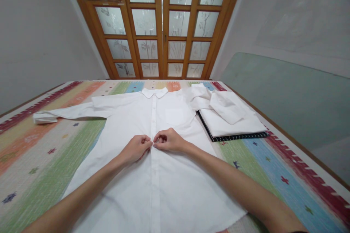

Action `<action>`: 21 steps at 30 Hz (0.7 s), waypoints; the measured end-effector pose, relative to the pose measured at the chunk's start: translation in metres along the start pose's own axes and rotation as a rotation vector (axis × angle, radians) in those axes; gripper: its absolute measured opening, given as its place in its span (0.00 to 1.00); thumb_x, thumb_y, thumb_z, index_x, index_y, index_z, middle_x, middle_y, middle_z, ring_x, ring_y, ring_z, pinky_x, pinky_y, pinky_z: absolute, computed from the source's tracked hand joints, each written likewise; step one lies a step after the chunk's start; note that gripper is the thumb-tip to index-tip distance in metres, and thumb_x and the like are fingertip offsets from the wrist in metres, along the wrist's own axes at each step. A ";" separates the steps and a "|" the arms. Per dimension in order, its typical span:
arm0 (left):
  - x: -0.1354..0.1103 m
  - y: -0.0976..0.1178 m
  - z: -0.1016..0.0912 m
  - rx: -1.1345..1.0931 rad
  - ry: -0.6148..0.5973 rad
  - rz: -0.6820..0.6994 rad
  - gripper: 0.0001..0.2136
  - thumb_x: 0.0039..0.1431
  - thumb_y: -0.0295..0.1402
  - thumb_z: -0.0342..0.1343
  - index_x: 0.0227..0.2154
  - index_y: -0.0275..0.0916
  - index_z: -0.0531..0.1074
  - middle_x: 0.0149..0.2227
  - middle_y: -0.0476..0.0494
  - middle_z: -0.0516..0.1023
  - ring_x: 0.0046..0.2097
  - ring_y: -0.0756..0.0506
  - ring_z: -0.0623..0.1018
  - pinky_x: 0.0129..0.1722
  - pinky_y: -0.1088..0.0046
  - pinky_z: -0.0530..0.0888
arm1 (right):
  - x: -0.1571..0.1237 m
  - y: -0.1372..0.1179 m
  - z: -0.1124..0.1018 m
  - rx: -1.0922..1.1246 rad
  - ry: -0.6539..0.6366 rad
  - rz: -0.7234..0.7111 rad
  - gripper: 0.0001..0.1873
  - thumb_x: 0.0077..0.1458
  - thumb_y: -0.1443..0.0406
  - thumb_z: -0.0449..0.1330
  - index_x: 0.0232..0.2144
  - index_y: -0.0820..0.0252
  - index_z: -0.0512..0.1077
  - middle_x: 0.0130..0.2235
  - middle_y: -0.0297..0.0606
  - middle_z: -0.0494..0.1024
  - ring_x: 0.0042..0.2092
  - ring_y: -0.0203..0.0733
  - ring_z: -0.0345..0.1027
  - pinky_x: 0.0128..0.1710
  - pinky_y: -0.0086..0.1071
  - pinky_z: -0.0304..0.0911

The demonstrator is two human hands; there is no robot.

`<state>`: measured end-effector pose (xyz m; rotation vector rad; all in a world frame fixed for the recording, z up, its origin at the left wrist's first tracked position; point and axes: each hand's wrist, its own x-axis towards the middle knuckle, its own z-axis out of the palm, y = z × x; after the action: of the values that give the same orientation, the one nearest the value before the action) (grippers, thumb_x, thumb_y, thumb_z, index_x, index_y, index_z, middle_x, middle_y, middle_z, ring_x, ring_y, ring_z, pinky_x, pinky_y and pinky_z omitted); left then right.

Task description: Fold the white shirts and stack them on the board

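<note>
A white long-sleeved shirt (128,116) lies flat, front up, on a striped multicoloured cloth (41,160). Its collar (155,92) points away from me and its left sleeve (62,113) stretches out to the left. My left hand (136,148) and my right hand (168,141) meet at the button placket (153,116) in the middle of the shirt. Both hands are closed in a pinch on the placket fabric, fingertips nearly touching each other.
A stack of folded white garments (232,116) rests on a dark folded item (235,137) at the right of the shirt. A wooden door with frosted glass panes (164,25) stands beyond the far edge. A wall (287,91) runs close along the right side.
</note>
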<state>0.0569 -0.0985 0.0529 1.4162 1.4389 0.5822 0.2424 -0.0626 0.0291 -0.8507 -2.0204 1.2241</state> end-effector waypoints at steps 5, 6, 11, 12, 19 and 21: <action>0.002 -0.001 -0.001 0.027 0.008 0.046 0.09 0.49 0.39 0.53 0.22 0.39 0.65 0.13 0.58 0.61 0.15 0.54 0.57 0.17 0.77 0.53 | 0.001 0.000 -0.002 -0.003 -0.004 0.004 0.07 0.46 0.66 0.64 0.29 0.64 0.76 0.20 0.27 0.70 0.22 0.29 0.61 0.25 0.24 0.57; 0.002 -0.001 -0.001 0.025 0.008 0.051 0.09 0.49 0.40 0.53 0.22 0.39 0.65 0.13 0.58 0.60 0.15 0.54 0.57 0.17 0.77 0.52 | 0.001 0.000 -0.002 0.000 -0.008 0.013 0.07 0.46 0.65 0.64 0.29 0.64 0.76 0.20 0.28 0.70 0.23 0.29 0.61 0.25 0.24 0.57; -0.001 0.003 -0.002 0.045 -0.026 0.037 0.11 0.48 0.43 0.53 0.23 0.39 0.66 0.14 0.58 0.61 0.16 0.54 0.57 0.18 0.76 0.53 | 0.003 0.002 -0.004 0.094 -0.074 0.108 0.11 0.44 0.61 0.67 0.29 0.64 0.75 0.21 0.29 0.72 0.23 0.31 0.63 0.24 0.24 0.57; -0.001 0.003 -0.002 0.056 -0.031 0.036 0.12 0.48 0.44 0.53 0.24 0.39 0.66 0.14 0.58 0.62 0.16 0.54 0.58 0.18 0.76 0.54 | 0.003 0.002 -0.004 0.108 -0.078 0.121 0.11 0.44 0.62 0.67 0.28 0.64 0.75 0.20 0.29 0.72 0.23 0.31 0.63 0.24 0.24 0.57; -0.004 0.005 -0.005 0.188 -0.009 0.055 0.18 0.47 0.51 0.55 0.27 0.38 0.69 0.15 0.56 0.66 0.16 0.52 0.62 0.17 0.76 0.57 | 0.004 -0.003 0.000 0.111 -0.064 0.166 0.04 0.46 0.66 0.62 0.25 0.63 0.72 0.18 0.29 0.73 0.20 0.30 0.62 0.22 0.23 0.56; -0.003 0.004 -0.006 0.226 0.000 0.037 0.19 0.47 0.52 0.54 0.27 0.38 0.70 0.15 0.55 0.67 0.15 0.52 0.63 0.16 0.76 0.59 | 0.004 -0.005 0.000 0.087 -0.061 0.171 0.03 0.46 0.67 0.62 0.24 0.63 0.72 0.18 0.28 0.72 0.20 0.30 0.62 0.21 0.23 0.55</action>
<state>0.0533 -0.0991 0.0601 1.6220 1.5177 0.4532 0.2388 -0.0617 0.0341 -0.9699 -1.9584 1.4379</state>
